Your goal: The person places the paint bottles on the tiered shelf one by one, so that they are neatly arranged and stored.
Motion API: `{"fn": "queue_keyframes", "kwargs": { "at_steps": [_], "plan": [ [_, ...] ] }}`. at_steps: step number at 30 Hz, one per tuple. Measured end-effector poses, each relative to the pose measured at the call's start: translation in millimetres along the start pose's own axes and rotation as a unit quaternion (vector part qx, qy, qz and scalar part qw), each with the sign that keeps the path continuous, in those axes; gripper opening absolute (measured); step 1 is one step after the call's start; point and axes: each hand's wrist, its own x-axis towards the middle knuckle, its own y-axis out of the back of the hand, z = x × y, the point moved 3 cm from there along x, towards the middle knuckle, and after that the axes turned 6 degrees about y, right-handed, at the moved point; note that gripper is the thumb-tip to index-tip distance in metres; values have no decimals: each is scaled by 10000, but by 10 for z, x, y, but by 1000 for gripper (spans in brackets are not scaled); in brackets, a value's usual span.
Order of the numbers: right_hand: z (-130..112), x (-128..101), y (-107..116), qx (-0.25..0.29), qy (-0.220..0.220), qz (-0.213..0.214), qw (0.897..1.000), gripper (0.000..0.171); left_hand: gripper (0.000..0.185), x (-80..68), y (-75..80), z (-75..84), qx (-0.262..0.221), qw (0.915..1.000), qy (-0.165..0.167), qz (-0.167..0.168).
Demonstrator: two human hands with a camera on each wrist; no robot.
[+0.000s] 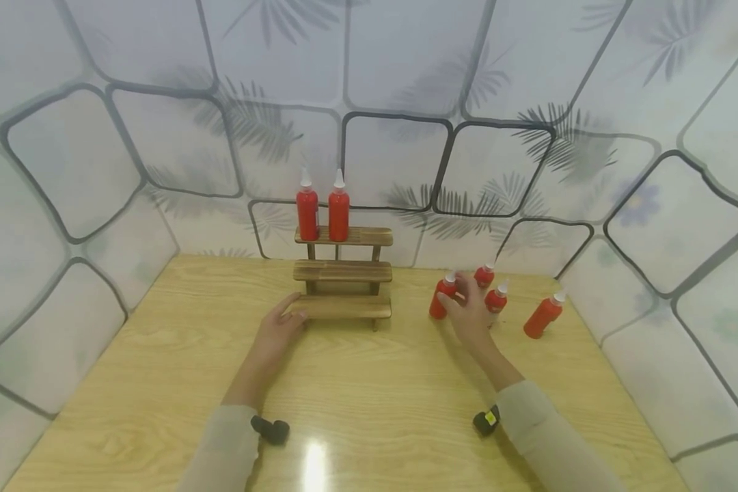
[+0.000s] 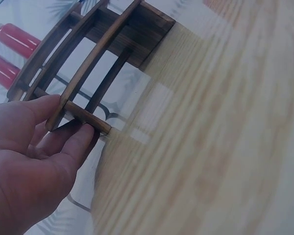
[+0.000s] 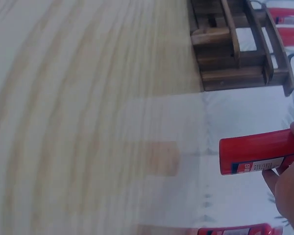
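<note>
Red bottle [image 1: 439, 301], four o'clock from the wooden stand [image 1: 342, 272], is gripped by the fingers of the right hand [image 1: 471, 318]; a swing toward three o'clock could topple the loose bottles [image 1: 496, 299]. The left hand [image 1: 279, 324] pinches the stand's eight-o'clock corner; tugging might unseat the two top-step bottles [image 1: 308, 215].

Labelled red bottle [image 1: 439, 304], white-capped, base down in right hand [image 1: 469, 316]; three-tier wooden stand [image 1: 342, 271] upright to its left.
</note>
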Motion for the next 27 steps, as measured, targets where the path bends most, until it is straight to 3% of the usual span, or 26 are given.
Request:
{"fn": "queue_keyframes", "kwargs": {
  "at_steps": [4, 10, 16, 23, 27],
  "plan": [
    [-169, 14, -99, -41, 208, -204, 9996, 53, 64, 6, 2, -7, 28, 10000, -7, -52],
    [-639, 40, -265, -129, 454, -463, 9978, 54, 66, 58, 37, -110, 286, 9995, -150, -37],
    [-674, 238, -407, 68, 725, -519, 9960, 56, 66, 80, 49, -133, 356, 9992, -178, 24],
    [-856, 455, -584, 58, 1128, -601, 9918, 56, 64, -41, 3, 56, 252, 9997, 20, 15],
    [-982, 592, -676, 116, 1214, -671, 9903, 54, 65, 9, 14, -7, 284, 9996, -1, 75]
  ]
}}
